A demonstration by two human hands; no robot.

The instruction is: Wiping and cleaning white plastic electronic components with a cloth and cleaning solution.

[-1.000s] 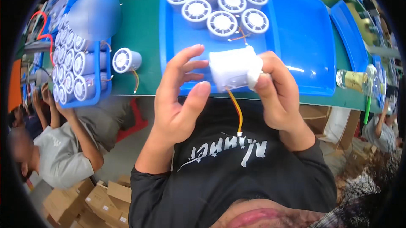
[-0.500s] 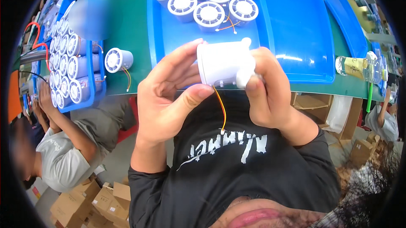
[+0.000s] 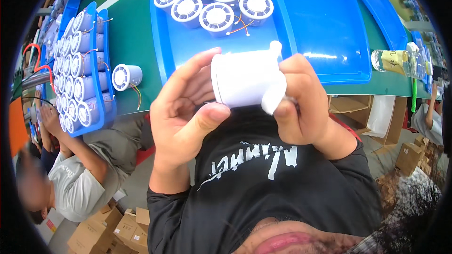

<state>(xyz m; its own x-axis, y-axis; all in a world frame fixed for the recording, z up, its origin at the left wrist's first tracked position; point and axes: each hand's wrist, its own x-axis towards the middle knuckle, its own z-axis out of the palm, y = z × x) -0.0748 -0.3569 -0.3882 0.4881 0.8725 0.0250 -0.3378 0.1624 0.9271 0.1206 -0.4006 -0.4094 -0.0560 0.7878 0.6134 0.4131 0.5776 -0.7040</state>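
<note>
I watch the left hand (image 3: pixel 186 112), half-curled, grip one end of a white cylindrical housing (image 3: pixel 240 80) between both hands, near the blue tray (image 3: pixel 193 42); the right hand (image 3: pixel 306 103) pinches a cloth-like white wad (image 3: pixel 272 99) against its other end.

- Left forearm (image 3: pixel 170 178) rises almost upright.
- Left hand (image 3: pixel 179 120) is cupped, palm facing right, fingers (image 3: pixel 193 69) arched above, thumb (image 3: pixel 207 120) reaching rightward below; how firmly it presses is hard to tell.
- Right forearm (image 3: pixel 338 141) slants up and leftward.
- Right hand (image 3: pixel 303 103) is curled, thumb and bent forefinger pinching.
</note>
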